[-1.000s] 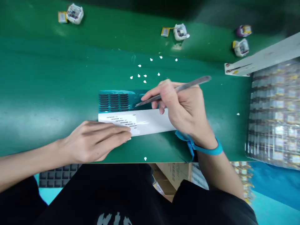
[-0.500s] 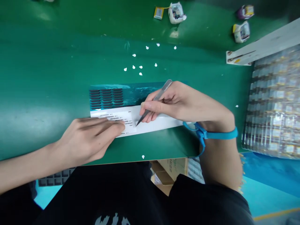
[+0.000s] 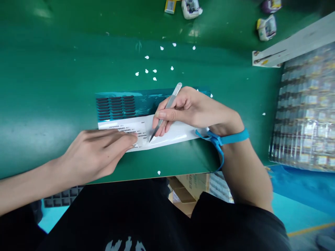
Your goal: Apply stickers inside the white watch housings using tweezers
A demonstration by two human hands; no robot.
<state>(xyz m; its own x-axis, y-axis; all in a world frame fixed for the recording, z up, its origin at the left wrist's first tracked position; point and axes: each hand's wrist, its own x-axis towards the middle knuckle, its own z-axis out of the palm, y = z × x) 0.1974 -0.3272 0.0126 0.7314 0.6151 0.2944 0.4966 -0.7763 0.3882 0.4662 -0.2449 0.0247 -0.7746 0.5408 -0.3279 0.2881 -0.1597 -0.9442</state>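
My right hand [image 3: 174, 111] is closed around grey metal tweezers [image 3: 167, 106]. They slant down to the left, and their tip touches or hovers just over a white strip of printed backing paper [image 3: 178, 132]. My left hand [image 3: 102, 150] lies over the strip's left part, its fingers close together and the thumb and index fingertips pressed at the printed part. Those fingers hide some of the print. Along the strip's upper edge runs a translucent blue film [image 3: 146, 97] with rows of dark slim pieces [image 3: 115, 108] at its left. A blue wrist strap [image 3: 230, 137] circles my right wrist.
Several small white tabbed dots [image 3: 154, 71] are scattered on the green mat [image 3: 52, 87]. Opened white devices [image 3: 191, 8] with batteries lie at the back. A white bracket [image 3: 295, 42] and clear trays of parts [image 3: 303, 115] stand at right. Cardboard boxes [image 3: 193, 184] sit below the table edge.
My right hand and the tweezers have shifted slightly left, with the tip still at the strip. Two white dots now show beyond my right hand. The whole view has shifted a little.
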